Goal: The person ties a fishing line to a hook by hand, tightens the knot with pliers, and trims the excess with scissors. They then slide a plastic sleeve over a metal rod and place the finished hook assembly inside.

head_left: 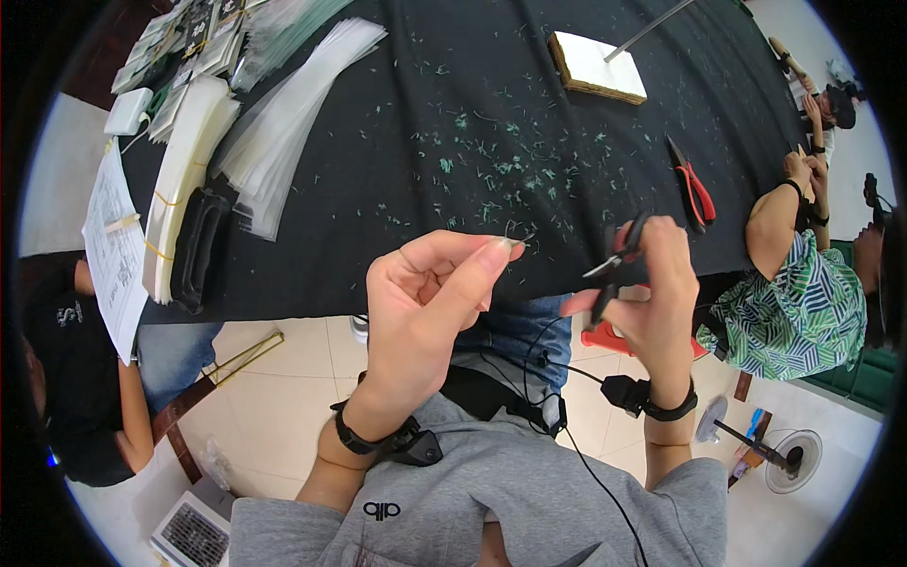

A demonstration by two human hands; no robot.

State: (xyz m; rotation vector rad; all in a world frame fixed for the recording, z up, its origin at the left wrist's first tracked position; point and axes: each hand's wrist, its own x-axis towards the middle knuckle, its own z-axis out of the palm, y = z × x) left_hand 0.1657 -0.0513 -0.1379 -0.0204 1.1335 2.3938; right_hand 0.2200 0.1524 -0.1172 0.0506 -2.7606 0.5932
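Note:
Pinched between thumb and forefinger, a thin pale strand (511, 230) pokes out of my left hand (416, 307); it is too small to tell whether it is thread or wire. My right hand (663, 302) grips small black-handled scissors (614, 267), thumb and fingers in the handles. Their blades point left toward the left hand, with a gap between. Beyond both hands, many short green clippings (510, 170) are scattered over the black tablecloth (406, 123). Red-handled pliers (697, 194) lie beyond and to the right of the scissors.
A white-topped block (590, 71) with a metal rod stands at the back. Clear plastic sleeves (283, 132), a stack of long cream strips (184, 189) and a printed sheet (115, 250) fill the left side. People sit left and right. Cables hang by my lap.

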